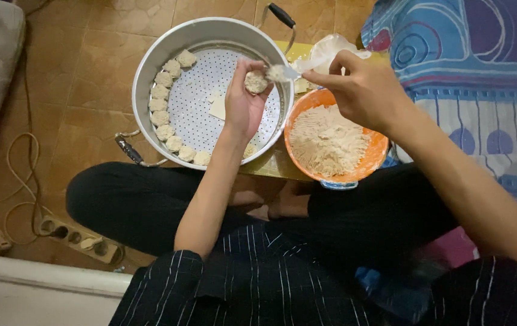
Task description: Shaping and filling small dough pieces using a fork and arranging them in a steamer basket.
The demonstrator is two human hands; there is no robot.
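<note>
My left hand (pixel 243 99) is raised over a large metal steamer pot (pixel 149 66) and cups a small round dumpling (pixel 256 82) in its fingers. My right hand (pixel 361 90) pinches a spoon (pixel 288 71) whose tip carries pale filling and touches the dumpling. Several finished dumplings (pixel 163 102) line the left rim of the perforated steamer tray (pixel 201 90). Under my right hand, an orange bowl (pixel 379 151) holds a mound of pale minced filling (pixel 328 142).
I sit cross-legged on a brown tiled floor. A power strip (pixel 80 238) with a cord lies at the lower left. A blue patterned cloth (pixel 469 66) covers the right side. A crumpled white plastic bag (pixel 331 48) lies behind the bowl.
</note>
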